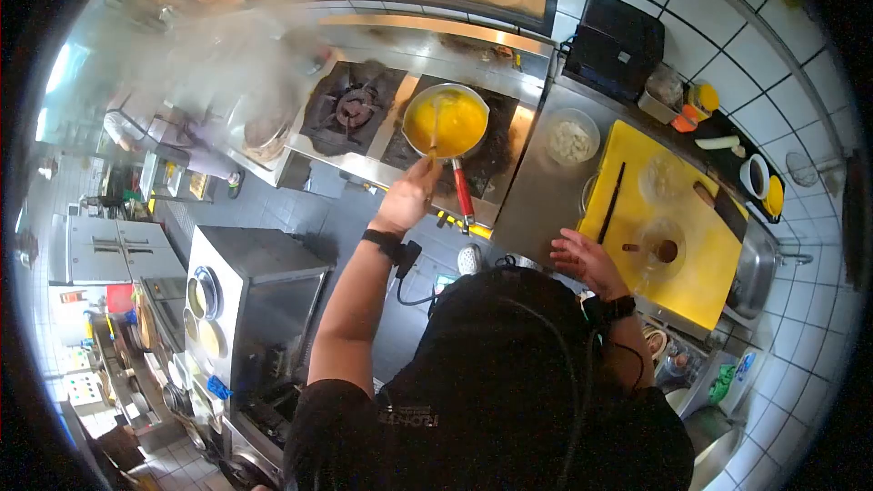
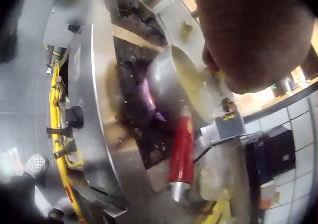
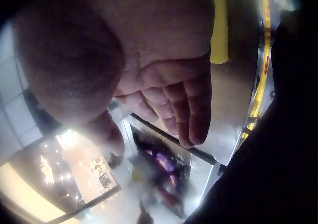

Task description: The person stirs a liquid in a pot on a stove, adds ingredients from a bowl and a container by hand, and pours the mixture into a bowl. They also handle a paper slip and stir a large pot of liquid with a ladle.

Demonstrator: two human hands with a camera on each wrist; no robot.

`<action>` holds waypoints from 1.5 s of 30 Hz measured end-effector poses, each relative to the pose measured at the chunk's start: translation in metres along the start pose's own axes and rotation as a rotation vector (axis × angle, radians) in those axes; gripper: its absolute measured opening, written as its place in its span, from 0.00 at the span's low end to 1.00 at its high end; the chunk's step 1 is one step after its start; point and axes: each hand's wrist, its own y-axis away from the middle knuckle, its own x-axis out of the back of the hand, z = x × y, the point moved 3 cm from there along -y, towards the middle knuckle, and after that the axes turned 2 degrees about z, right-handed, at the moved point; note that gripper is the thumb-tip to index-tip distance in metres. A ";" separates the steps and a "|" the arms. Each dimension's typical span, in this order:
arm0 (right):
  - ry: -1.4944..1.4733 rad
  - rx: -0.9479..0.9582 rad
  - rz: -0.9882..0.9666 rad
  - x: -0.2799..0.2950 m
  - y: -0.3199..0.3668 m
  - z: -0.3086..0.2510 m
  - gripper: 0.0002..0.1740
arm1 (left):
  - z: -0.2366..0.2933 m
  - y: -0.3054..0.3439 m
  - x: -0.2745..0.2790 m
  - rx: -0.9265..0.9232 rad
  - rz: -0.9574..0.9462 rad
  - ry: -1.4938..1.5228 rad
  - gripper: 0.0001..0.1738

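My left hand grips the brown handle of a slim utensil, whose far end dips into yellow liquid in a metal saucepan. The saucepan sits on the right burner, its red handle pointing toward me. Purple-blue flame shows under it in the left wrist view, where the dark, blurred hand hides the utensil. My right hand, fingers extended and holding nothing, hovers by the near left edge of a yellow cutting board.
On the board are a black stick, clear plastic bowls and a knife. A bowl of pale pieces stands between stove and board. Left of the saucepan is a bare burner; steam rises farther left, near another person.
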 end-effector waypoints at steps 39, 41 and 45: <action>-0.074 -0.014 -0.029 -0.006 -0.021 0.011 0.28 | 0.036 0.033 0.070 0.254 0.582 0.378 0.13; -0.045 -0.015 -0.020 -0.006 -0.020 0.010 0.28 | 0.033 0.023 0.057 0.232 0.333 0.243 0.15; -0.048 -0.039 0.011 -0.006 -0.013 0.006 0.29 | 0.013 0.018 0.026 0.211 0.239 0.222 0.17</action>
